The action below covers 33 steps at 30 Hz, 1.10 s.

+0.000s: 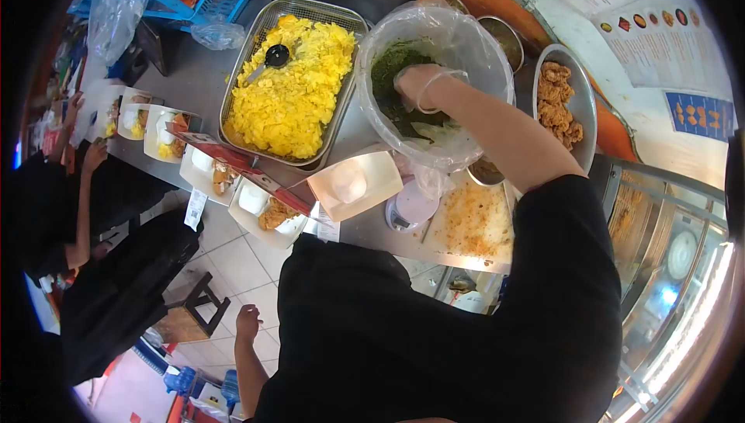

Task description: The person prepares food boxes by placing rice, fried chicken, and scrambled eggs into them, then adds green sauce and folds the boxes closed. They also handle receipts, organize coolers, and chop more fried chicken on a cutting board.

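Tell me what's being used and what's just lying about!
Being used:
- right hand, inside the plastic-lined tub
- green food there

Probably just nearby:
- left hand, empty
- yellow food
- black scoop
- fried pieces

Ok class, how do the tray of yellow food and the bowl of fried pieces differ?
The tray is rectangular; the bowl is rounded. The tray's food is bright yellow, the bowl's golden brown. A black scoop lies in the tray; none shows in the bowl. Both look metallic.

A food stall's kitchen, shown by takeaway boxes [355, 187], fried chicken [557, 105] and menu sheets [648, 27].
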### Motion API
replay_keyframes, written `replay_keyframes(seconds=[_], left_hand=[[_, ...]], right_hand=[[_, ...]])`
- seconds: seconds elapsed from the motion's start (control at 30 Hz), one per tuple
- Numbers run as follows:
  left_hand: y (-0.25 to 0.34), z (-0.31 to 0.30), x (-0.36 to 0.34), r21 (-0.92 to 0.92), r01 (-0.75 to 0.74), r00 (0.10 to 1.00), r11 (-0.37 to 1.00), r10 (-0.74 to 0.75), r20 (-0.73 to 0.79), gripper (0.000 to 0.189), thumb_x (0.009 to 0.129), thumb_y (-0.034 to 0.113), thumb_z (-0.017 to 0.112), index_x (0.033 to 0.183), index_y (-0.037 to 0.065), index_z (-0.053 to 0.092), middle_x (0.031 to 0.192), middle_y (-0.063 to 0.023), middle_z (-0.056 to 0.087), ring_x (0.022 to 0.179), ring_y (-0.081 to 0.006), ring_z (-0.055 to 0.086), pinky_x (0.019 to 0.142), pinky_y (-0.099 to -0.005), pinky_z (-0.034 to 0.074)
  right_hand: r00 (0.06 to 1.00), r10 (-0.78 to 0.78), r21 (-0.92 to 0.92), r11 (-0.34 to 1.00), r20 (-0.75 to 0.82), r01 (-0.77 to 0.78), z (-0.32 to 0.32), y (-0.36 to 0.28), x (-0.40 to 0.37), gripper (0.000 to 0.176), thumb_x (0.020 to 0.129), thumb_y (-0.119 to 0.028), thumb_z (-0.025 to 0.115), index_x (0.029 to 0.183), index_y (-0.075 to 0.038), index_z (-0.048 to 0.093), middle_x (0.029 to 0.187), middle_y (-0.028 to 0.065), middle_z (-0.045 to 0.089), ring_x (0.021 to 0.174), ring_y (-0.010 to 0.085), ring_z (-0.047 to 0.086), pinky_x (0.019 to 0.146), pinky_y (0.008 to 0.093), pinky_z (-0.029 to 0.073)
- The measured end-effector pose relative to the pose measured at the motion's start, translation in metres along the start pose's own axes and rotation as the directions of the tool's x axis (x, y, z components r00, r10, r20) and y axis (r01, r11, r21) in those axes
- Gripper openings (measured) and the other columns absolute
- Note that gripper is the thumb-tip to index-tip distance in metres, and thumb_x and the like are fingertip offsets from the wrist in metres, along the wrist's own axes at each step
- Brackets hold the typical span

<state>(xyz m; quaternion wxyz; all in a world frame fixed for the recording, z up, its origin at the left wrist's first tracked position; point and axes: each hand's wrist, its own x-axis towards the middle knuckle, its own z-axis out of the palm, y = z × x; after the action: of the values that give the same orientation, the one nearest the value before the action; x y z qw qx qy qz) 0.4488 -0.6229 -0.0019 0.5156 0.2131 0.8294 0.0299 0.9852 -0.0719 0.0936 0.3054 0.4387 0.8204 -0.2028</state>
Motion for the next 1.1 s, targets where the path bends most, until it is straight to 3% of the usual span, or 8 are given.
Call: replay_keyframes(seconds=[0.33,0.4,0.63,0.7,0.83,0.93,1.0,1.1], left_hand=[[-0.023,0.008,-0.015,-0.049,0.052,0.999,0.997,-0.052,-0.009,0.026,0.094,0.019,0.053,0.113,0.003,0.059,0.091,-0.0145,0.067,0.061,-0.0202,0.065,0.054,-0.0319,0.053],[-0.034,0.005,-0.012,-0.049,0.153,0.988,0.987,-0.152,0.021,0.026,0.094,0.021,0.053,0.114,0.005,0.058,0.093,-0.0144,0.067,0.058,-0.0199,0.064,0.049,-0.0312,0.049],[-0.025,-0.001,-0.017,-0.051,0.179,0.984,0.983,-0.180,-0.020,0.027,0.094,0.021,0.051,0.116,0.006,0.058,0.091,-0.0137,0.068,0.057,-0.0189,0.064,0.046,-0.0304,0.048],[-0.023,0.001,-0.020,-0.113,0.103,0.992,0.988,-0.110,-0.063,0.026,0.094,0.021,0.051,0.115,0.006,0.058,0.090,-0.0129,0.067,0.056,-0.0181,0.063,0.046,-0.0297,0.047],[-0.044,0.013,-0.009,-0.163,0.062,0.997,0.985,-0.068,-0.033,0.024,0.095,0.021,0.051,0.113,0.007,0.058,0.092,-0.0119,0.067,0.055,-0.0172,0.062,0.047,-0.0298,0.047],[-0.043,0.017,-0.014,-0.159,0.121,0.990,0.980,-0.109,0.087,0.023,0.095,0.022,0.052,0.112,0.009,0.060,0.092,-0.0108,0.067,0.058,-0.0165,0.063,0.049,-0.0305,0.047],[-0.043,0.013,-0.014,0.038,-0.026,0.998,0.999,0.024,0.063,0.024,0.094,0.021,0.051,0.113,0.008,0.059,0.093,-0.0111,0.067,0.059,-0.0182,0.064,0.050,-0.0312,0.048],[-0.045,0.006,-0.008,0.007,-0.017,1.000,1.000,0.017,0.019,0.025,0.093,0.021,0.050,0.113,0.008,0.059,0.094,-0.0121,0.067,0.060,-0.0195,0.065,0.051,-0.0320,0.049]], right_hand=[[0.837,0.102,0.121,0.992,-0.537,-0.043,-0.039,0.004,-0.046,0.025,0.088,-0.019,0.055,0.101,-0.002,0.068,0.097,0.0203,0.068,0.090,0.0380,0.066,0.082,0.0447,0.053],[0.759,-0.074,0.250,0.920,-0.647,0.303,-0.035,0.007,-0.046,0.025,0.091,-0.021,0.051,0.101,-0.004,0.067,0.094,0.0201,0.067,0.090,0.0388,0.065,0.083,0.0452,0.052],[0.848,-0.172,0.117,0.958,-0.502,0.263,-0.016,0.004,-0.011,0.024,0.095,-0.023,0.051,0.100,-0.005,0.067,0.095,0.0223,0.066,0.089,0.0391,0.063,0.082,0.0426,0.050],[0.961,0.038,0.275,0.961,-0.274,0.040,-0.034,-0.013,-0.026,0.034,0.096,-0.025,0.048,0.100,0.003,0.067,0.100,0.0259,0.066,0.096,0.0419,0.063,0.088,0.0460,0.049],[0.927,0.127,0.395,0.918,-0.352,0.024,-0.016,-0.018,-0.012,0.042,0.096,-0.030,0.049,0.097,0.008,0.066,0.100,0.0306,0.064,0.094,0.0437,0.063,0.088,0.0475,0.048],[0.931,0.353,0.698,0.690,-0.096,-0.190,-0.025,-0.022,0.007,0.039,0.096,-0.027,0.053,0.096,0.009,0.066,0.095,0.0279,0.067,0.087,0.0381,0.067,0.080,0.0427,0.054],[0.911,0.412,0.999,-0.045,0.006,0.014,-0.014,-0.017,0.012,0.028,0.096,-0.017,0.054,0.101,0.009,0.063,0.094,0.0231,0.068,0.084,0.0295,0.069,0.073,0.0349,0.058],[0.911,0.410,0.932,-0.345,0.039,0.115,-0.017,-0.008,0.000,0.027,0.098,-0.011,0.050,0.115,0.010,0.055,0.102,0.0222,0.066,0.088,0.0260,0.068,0.077,0.0310,0.059]])
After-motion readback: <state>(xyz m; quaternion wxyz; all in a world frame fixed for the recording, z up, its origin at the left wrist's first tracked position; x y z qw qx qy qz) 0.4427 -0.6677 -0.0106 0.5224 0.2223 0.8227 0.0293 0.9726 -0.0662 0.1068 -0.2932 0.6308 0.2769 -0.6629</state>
